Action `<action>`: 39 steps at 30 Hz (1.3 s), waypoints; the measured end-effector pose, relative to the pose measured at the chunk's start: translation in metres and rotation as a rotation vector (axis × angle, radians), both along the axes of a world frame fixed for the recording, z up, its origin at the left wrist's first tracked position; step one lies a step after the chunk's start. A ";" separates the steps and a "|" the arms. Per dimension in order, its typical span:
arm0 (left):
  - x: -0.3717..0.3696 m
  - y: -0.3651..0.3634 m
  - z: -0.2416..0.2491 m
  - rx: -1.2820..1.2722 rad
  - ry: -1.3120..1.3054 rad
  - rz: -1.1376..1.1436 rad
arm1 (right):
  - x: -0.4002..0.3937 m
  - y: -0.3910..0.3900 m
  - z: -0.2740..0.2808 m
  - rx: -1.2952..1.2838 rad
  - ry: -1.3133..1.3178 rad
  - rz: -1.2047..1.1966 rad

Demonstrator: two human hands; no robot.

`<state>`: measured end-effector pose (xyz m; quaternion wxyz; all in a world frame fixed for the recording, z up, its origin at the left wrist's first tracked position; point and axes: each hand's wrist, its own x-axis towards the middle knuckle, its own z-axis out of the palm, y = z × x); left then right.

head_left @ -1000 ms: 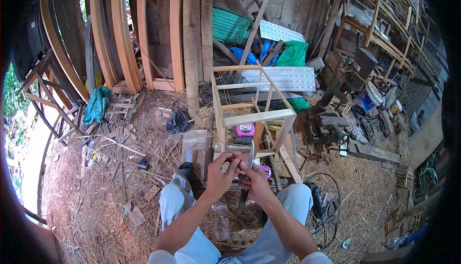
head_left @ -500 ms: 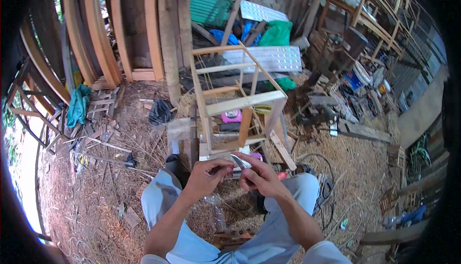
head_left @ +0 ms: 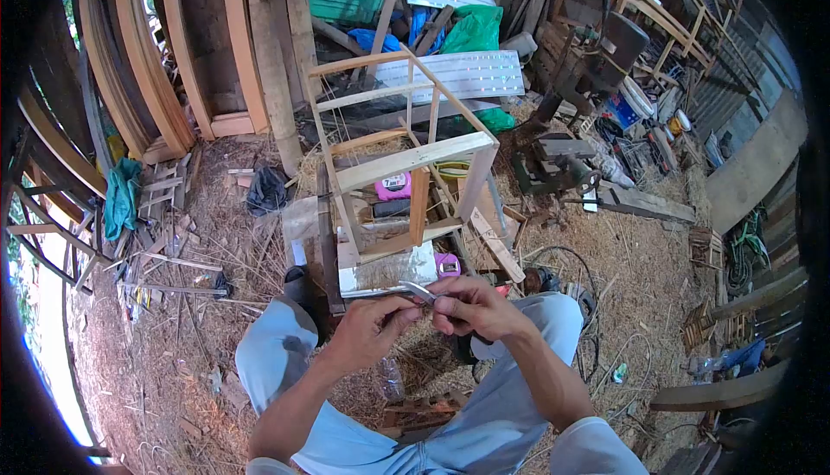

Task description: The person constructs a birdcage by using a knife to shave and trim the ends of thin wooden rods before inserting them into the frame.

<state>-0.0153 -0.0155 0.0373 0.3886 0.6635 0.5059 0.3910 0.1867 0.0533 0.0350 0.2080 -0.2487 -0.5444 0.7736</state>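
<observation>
A knife [head_left: 418, 291] with a short shiny blade is in my right hand [head_left: 480, 308], its tip pointing up and to the left. My left hand [head_left: 367, 334] is pinched closed close beside the blade; whatever is between its fingertips is too small to make out. Both hands are held over my lap, between the knees. Just beyond them stands a small wooden frame [head_left: 415, 164] of bare light wood on a low worktop. A pale board [head_left: 387, 277] lies at its near foot, with a purple tape measure [head_left: 447, 265] at the board's right.
Inside the frame sits a pink tape measure [head_left: 394, 185]. A heavy metal vise [head_left: 553, 172] stands to the right. Black cable [head_left: 596, 319] curls beside my right knee. Long boards [head_left: 251, 43] lean at the back left, and wood shavings [head_left: 173, 354] cover the floor.
My view has tilted and shifted slightly, so the wooden frame appears higher and further left. The knife blade now lies flatter, and my right fingers have curled in more.
</observation>
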 end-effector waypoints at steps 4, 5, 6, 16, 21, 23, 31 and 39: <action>0.001 -0.003 -0.004 -0.213 -0.071 -0.043 | 0.014 0.003 -0.002 0.031 -0.116 0.023; 0.000 -0.005 -0.006 -0.283 -0.110 -0.050 | 0.019 0.006 -0.006 0.039 -0.191 -0.150; -0.005 -0.009 -0.005 -0.287 -0.109 -0.050 | 0.025 0.009 -0.007 0.046 -0.266 -0.323; 0.000 -0.005 -0.018 0.208 0.155 -0.011 | 0.005 -0.010 0.007 -0.056 0.087 -0.099; 0.003 -0.003 -0.009 0.560 0.508 -0.025 | -0.012 -0.013 0.000 -0.026 -0.030 -0.079; -0.003 -0.001 -0.011 0.631 0.628 -0.012 | -0.010 -0.009 -0.002 -0.001 -0.047 -0.114; -0.007 0.000 -0.004 0.611 0.626 -0.159 | 0.005 -0.002 -0.004 0.005 -0.192 -0.132; -0.006 -0.002 -0.007 0.607 0.571 -0.137 | 0.009 -0.004 0.007 -0.089 -0.169 -0.211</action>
